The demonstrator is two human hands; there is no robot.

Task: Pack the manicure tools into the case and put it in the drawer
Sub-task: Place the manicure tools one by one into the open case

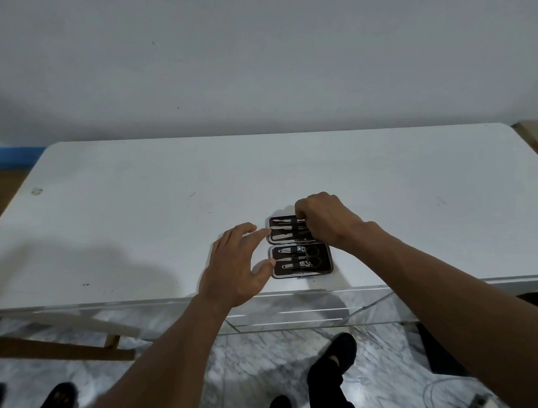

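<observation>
A dark manicure case [324,264] lies open flat on the white table [138,209] near its front edge. The near half holds scissors [310,256] and nail clippers [300,249] under elastic straps. Slim metal tools [282,226] lie in the far half. My right hand [324,220] rests over the right end of the far half, its fingertips pinched on a tool there. At the case's left edge my left hand [236,264] spreads its fingers, the thumb and fingertips touching the rim.
The table's glossy front [297,316] below the case shows drawer lines. Under it is a marble floor with my feet in dark shoes [333,364]. A wooden frame [61,348] stands lower left, and a white cable [448,396] lies lower right.
</observation>
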